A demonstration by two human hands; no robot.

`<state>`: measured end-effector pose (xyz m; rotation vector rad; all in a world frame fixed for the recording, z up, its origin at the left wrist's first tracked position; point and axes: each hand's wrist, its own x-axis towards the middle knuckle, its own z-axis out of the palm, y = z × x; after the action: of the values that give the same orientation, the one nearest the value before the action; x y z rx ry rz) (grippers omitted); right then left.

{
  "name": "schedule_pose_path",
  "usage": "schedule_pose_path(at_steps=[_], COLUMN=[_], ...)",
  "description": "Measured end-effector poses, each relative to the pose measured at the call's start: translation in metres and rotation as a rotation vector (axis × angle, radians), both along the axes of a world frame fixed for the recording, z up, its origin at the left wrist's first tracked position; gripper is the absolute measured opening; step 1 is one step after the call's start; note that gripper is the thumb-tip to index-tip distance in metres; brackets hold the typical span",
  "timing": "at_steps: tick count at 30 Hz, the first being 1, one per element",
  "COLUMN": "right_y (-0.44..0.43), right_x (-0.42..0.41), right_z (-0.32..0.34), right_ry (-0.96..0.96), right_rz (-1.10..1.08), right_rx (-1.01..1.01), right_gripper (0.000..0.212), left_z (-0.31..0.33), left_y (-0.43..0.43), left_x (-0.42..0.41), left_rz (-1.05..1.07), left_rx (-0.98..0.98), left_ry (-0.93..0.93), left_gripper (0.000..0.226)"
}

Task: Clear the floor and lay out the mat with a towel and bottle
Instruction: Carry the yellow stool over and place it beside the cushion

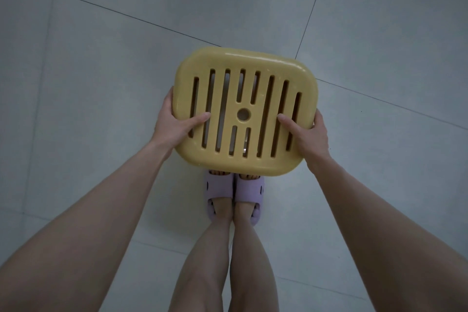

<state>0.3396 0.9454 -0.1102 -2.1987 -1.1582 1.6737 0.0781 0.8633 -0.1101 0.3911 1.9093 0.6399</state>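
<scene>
Yellow slotted stool point(243, 163) held above floor point(101, 58). Left grip point(174, 125) clamped on its edge at 9 o'clock, right grip point(307, 134) at 3 (thumbs on top). Lilac slippers point(219, 189) at 6.

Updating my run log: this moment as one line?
left hand: grips yellow stool | right hand: grips yellow stool | floor: tiled

Yellow slotted stool point(255, 114) — seat upward
</scene>
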Motion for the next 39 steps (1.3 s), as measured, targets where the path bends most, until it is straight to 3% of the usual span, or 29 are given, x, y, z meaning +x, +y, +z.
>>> schedule_pose_path(at_steps=[5,9,16,29,39], right_y=[0.005,0.005,0.011,0.012,-0.071], right_x=[0.002,-0.001,-0.024,-0.124,-0.282], right_z=[-0.005,-0.003,0.037,0.216,0.291], right_ry=[0.106,0.144,0.125,0.169,0.22], right_rz=[-0.023,-0.042,0.017,0.392,0.782], right_rx=[-0.041,-0.043,0.005,0.06,0.083], right_gripper=[0.086,0.074,0.076,0.068,0.066], left_z=[-0.006,-0.004,0.042,0.222,0.288], left_y=[0.0,0.001,-0.009,-0.094,-0.236], left_x=[-0.005,-0.007,-0.022,-0.064,-0.137], left_rz=[0.016,0.044,0.16,0.571,0.954], left_rx=[-0.018,-0.005,0.004,0.126,0.208], left_ry=[-0.074,-0.099,-0.082,-0.036,-0.027], left_gripper=[0.105,0.087,0.075,0.072,0.068])
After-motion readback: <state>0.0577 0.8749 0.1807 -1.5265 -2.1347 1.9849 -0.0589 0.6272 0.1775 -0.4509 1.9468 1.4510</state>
